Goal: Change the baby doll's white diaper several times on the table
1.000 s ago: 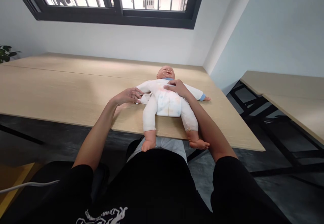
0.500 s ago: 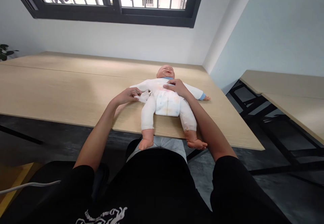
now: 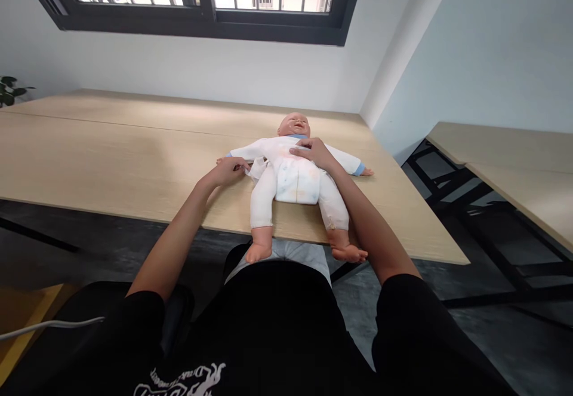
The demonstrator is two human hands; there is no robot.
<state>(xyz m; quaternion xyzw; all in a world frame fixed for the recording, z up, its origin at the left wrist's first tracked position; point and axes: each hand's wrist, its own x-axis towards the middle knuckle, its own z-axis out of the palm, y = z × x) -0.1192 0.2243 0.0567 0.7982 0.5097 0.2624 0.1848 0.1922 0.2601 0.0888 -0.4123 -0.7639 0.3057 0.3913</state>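
While a baby doll (image 3: 293,175) lies on its back at the front edge of the tabletop (image 3: 111,151), its white romper (image 3: 298,181) on but a side flap (image 3: 257,169) loose, the left hand (image 3: 229,172) pinches the flap's tip between closed fingers; the right hand (image 3: 316,153) rests open on the doll's chest (image 3: 283,158).

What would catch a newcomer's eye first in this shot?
The baby doll dressed in white, lying on its back on the wooden table, stands out first. The right hand rests on its chest, while the left hand sits beside a loose white flap at its side. Above, a dark-framed barred window also draws the eye.
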